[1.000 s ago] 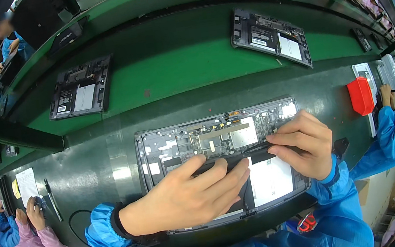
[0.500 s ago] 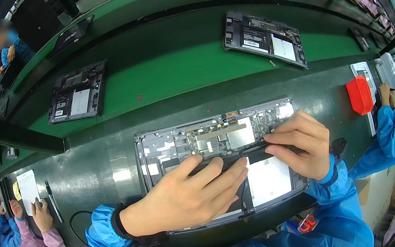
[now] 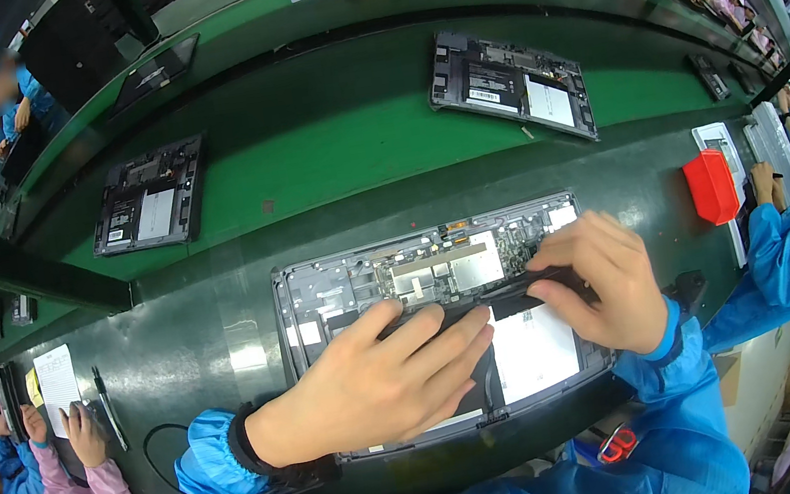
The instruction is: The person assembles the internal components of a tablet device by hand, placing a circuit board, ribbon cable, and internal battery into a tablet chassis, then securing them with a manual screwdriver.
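An opened laptop base [image 3: 284, 308] lies on the bench in front of me, its circuit board [image 3: 474, 271] bare along the far side and a battery with a white label [image 3: 536, 353] on the near side. My left hand [image 3: 378, 381] rests across the left and middle of it, fingers stretched out and slightly spread, fingertips at a black strip. Between thumb and fingers, my right hand [image 3: 607, 283] pinches that black strip [image 3: 513, 293], which runs between the board and the battery. Part of the strip is hidden under both hands.
Two more opened laptop bases [image 3: 149, 196] [image 3: 509, 84] lie on the green shelf beyond. To the right stands a red bin [image 3: 712, 187]; a pen [image 3: 109, 409] and paper sheet [image 3: 58, 385] lie left. Red-handled scissors [image 3: 617, 444] are near my lap. Co-workers sit on both sides.
My right thumb and fingers have shifted on the black strip, and its right part now shows more between them. My left hand stays nearly in place. The whole view has shifted slightly.
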`<state>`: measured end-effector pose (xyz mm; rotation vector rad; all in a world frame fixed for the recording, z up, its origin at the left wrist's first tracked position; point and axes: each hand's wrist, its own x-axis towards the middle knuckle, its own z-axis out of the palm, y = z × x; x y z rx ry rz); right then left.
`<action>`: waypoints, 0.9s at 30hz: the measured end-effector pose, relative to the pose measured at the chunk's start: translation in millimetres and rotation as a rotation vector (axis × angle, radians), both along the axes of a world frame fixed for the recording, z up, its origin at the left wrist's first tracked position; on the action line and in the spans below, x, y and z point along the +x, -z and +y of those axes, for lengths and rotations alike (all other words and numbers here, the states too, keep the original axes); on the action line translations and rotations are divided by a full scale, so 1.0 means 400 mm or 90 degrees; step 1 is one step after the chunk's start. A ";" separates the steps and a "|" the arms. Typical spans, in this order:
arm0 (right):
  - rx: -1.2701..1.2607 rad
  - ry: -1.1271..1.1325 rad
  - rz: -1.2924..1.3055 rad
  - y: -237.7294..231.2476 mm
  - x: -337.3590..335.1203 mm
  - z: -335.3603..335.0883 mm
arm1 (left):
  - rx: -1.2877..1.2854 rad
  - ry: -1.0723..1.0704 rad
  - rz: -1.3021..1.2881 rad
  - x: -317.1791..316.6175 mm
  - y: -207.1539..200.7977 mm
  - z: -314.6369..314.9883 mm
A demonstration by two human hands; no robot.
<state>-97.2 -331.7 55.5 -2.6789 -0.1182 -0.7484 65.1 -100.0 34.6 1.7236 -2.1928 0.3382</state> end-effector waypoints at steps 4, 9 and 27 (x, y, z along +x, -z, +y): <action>0.091 0.089 0.175 -0.059 -0.010 0.010 | -0.005 -0.006 0.003 -0.001 0.001 0.005; 0.222 0.126 0.361 -0.089 0.021 -0.003 | -0.014 0.009 0.048 0.004 0.002 0.004; 0.329 0.063 0.393 -0.054 0.055 -0.022 | -0.019 0.009 0.055 0.006 0.005 0.004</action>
